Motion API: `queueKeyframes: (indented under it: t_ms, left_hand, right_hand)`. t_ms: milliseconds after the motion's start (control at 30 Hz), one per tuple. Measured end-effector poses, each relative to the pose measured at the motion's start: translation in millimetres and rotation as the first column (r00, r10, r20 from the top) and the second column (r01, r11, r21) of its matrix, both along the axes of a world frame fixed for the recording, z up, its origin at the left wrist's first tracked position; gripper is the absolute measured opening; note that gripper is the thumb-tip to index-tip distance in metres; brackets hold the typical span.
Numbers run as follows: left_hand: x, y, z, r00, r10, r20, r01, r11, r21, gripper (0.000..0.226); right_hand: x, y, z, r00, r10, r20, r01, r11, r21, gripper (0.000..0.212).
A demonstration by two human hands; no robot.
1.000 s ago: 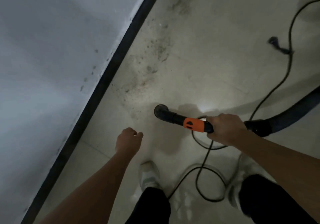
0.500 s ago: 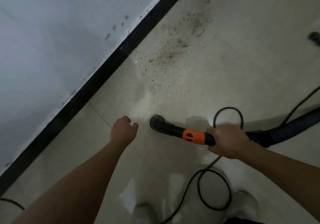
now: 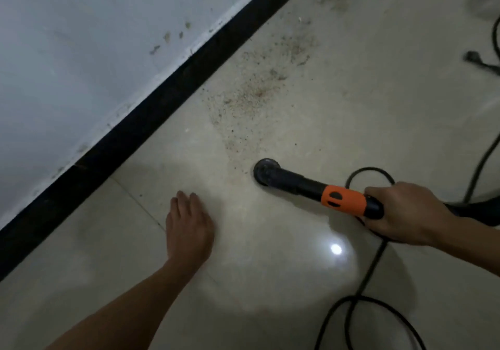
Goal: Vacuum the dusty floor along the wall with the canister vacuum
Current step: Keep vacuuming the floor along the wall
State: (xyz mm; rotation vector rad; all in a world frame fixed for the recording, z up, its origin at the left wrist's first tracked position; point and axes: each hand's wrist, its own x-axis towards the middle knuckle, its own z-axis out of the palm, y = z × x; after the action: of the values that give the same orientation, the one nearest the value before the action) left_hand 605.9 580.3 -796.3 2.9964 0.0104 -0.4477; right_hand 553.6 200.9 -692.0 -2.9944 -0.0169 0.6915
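Nozzle (image 3: pixel 266 172) left of right grip (image 3: pixel 403 213) clasping wand (image 3: pixel 324 192); left grip (image 3: pixel 188 228) relaxed, empty.

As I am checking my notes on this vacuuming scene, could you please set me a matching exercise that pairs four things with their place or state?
Things:
1. left hand
2. right hand
3. dust
4. cord

Places or states:
A. grips the vacuum handle
B. looped on the floor at lower right
C. open, holding nothing
D. scattered beside the black baseboard, ahead of the nozzle

Pairs: 1-C, 2-A, 3-D, 4-B
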Motion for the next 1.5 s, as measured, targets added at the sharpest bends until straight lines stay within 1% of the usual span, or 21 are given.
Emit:
queueKeyframes:
  t_ms: [67, 133, 167, 233, 300, 367, 433, 500, 567, 633, 700, 767, 900, 967, 1067, 1133, 1233, 1267, 1400, 1500]
  left_hand:
    - [-4.2, 8.7, -14.4, 0.997, -0.025, 0.077, 0.027, 0.999, -0.020, 0.057]
    - [-4.6, 11.4, -21.7, 0.989, -0.027, 0.145, 0.033, 0.999, -0.041, 0.061]
    - [-4.3, 11.8, -21.4, 0.985, -0.017, 0.170, 0.028, 0.998, -0.060, 0.061]
    - [-4.7, 13.9, -16.6, 0.982, -0.037, 0.186, 0.055, 0.994, -0.092, 0.058]
    - [-10.4, 22.6, -7.0, 0.985, -0.061, 0.164, 0.080, 0.991, -0.109, 0.057]
    - [-21.3, 36.4, 0.0, 0.984, -0.046, 0.169, 0.067, 0.991, -0.119, 0.054]
    - [-33.1, 55.0, 0.8, 0.976, 0.025, 0.214, 0.003, 0.991, -0.133, 0.053]
    - [-42.8, 75.1, -2.5, 0.956, 0.180, 0.232, -0.143, 0.975, -0.170, 0.053]
    - [-52.5, 94.6, -6.0, 0.906, 0.352, 0.234, -0.308, 0.929, -0.206, 0.051]
    - [-62.4, 107.8, -9.3, 0.855, 0.441, 0.272, -0.382, 0.891, -0.246, 0.046]
    - [-70.8, 112.3, -12.9, 0.833, 0.468, 0.295, -0.402, 0.878, -0.260, 0.042]
    - [-72.8, 114.9, -17.3, 0.831, 0.465, 0.306, -0.397, 0.880, -0.259, 0.042]
    - [-70.1, 118.6, -22.7, 0.833, 0.468, 0.295, -0.401, 0.878, -0.262, 0.046]
    - [-71.2, 118.1, -23.1, 0.831, 0.457, 0.316, -0.387, 0.884, -0.262, 0.045]
    - [-71.9, 117.6, -23.5, 0.824, 0.462, 0.329, -0.394, 0.883, -0.254, 0.045]
    - [-70.6, 118.3, -25.4, 0.831, 0.452, 0.324, -0.396, 0.890, -0.225, 0.047]
    - [-69.3, 119.3, -26.1, 0.844, 0.454, 0.285, -0.409, 0.889, -0.205, 0.051]
    - [-69.2, 119.2, -25.4, 0.847, 0.457, 0.271, -0.415, 0.888, -0.199, 0.052]
    - [-68.4, 118.9, -24.3, 0.853, 0.453, 0.257, -0.418, 0.890, -0.180, 0.052]
    - [-67.9, 118.9, -24.2, 0.854, 0.452, 0.256, -0.420, 0.891, -0.172, 0.047]
  right_hand:
    - [3.8, 8.4, -4.8, 0.993, 0.108, 0.041, -0.106, 0.994, -0.032, 0.021]
    - [10.1, 19.5, -8.3, 0.968, 0.238, 0.083, -0.232, 0.970, -0.071, 0.018]
    - [15.8, 25.9, -7.2, 0.962, 0.260, 0.085, -0.254, 0.964, -0.082, 0.018]
    - [29.3, 37.5, 1.2, 0.979, 0.190, 0.071, -0.184, 0.979, -0.084, 0.018]
    - [39.7, 47.1, 9.5, 0.992, 0.091, 0.088, -0.083, 0.992, -0.095, 0.019]
    - [40.1, 55.0, 10.2, 0.991, 0.079, 0.107, -0.068, 0.992, -0.106, 0.019]
    - [35.6, 66.3, 2.5, 0.984, 0.147, 0.096, -0.138, 0.986, -0.096, 0.019]
    - [31.3, 81.9, -4.8, 0.971, 0.227, 0.071, -0.222, 0.972, -0.076, 0.019]
    - [26.3, 100.2, -10.3, 0.955, 0.294, 0.040, -0.291, 0.955, -0.056, 0.020]
    - [17.8, 115.5, -13.5, 0.942, 0.336, 0.016, -0.335, 0.942, -0.031, 0.020]
    - [8.9, 126.5, -15.6, 0.933, 0.361, 0.001, -0.361, 0.933, 0.003, 0.020]
    - [6.0, 138.9, -16.3, 0.922, 0.386, -0.012, -0.386, 0.922, 0.023, 0.020]
    - [20.4, 171.7, -14.4, 0.894, 0.449, 0.005, -0.449, 0.894, 0.001, 0.018]
    - [35.8, 188.1, -12.1, 0.912, 0.408, 0.043, -0.408, 0.913, -0.012, 0.018]
    - [62.1, 207.5, -13.3, 0.953, 0.270, 0.138, -0.272, 0.962, -0.005, 0.020]
    - [72.5, 219.3, -19.9, 0.947, 0.280, 0.160, -0.287, 0.958, 0.021, 0.020]
    - [79.7, 238.9, -29.1, 0.917, 0.370, 0.146, -0.380, 0.924, 0.046, 0.018]
    - [84.6, 244.8, -30.0, 0.919, 0.362, 0.155, -0.373, 0.927, 0.048, 0.018]
    - [111.8, 263.2, -27.6, 0.952, 0.220, 0.214, -0.237, 0.970, 0.061, 0.018]
    - [117.0, 274.5, -28.9, 0.936, 0.289, 0.200, -0.311, 0.947, 0.085, 0.018]
